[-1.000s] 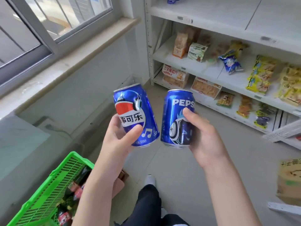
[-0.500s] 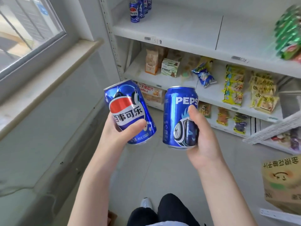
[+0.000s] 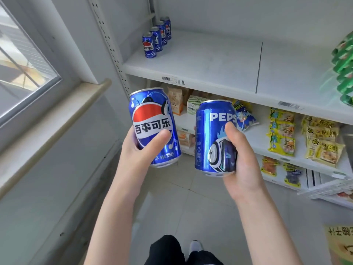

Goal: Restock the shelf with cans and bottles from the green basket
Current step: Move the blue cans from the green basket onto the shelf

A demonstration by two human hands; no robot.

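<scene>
My left hand (image 3: 137,150) grips a blue Pepsi can (image 3: 152,121) with a red, white and blue logo, tilted slightly left. My right hand (image 3: 240,161) holds a second blue Pepsi can (image 3: 212,136) upright beside it. Both cans hang in the air in front of the white shelf unit, below its upper white shelf board (image 3: 210,60). A row of several matching blue cans (image 3: 155,38) stands at that board's far left, running back toward the wall. The green basket is out of view.
Snack packets (image 3: 282,131) fill the lower shelves. Green bottles (image 3: 343,67) sit at the right edge of the upper board. A window and sill (image 3: 57,115) run along the left. A cardboard box (image 3: 342,243) is at bottom right. My legs and shoe show below.
My view has risen from the floor toward the shelf: the green basket dropped out of sight and the upper board with its can row came into view. Both hands kept their cans.
</scene>
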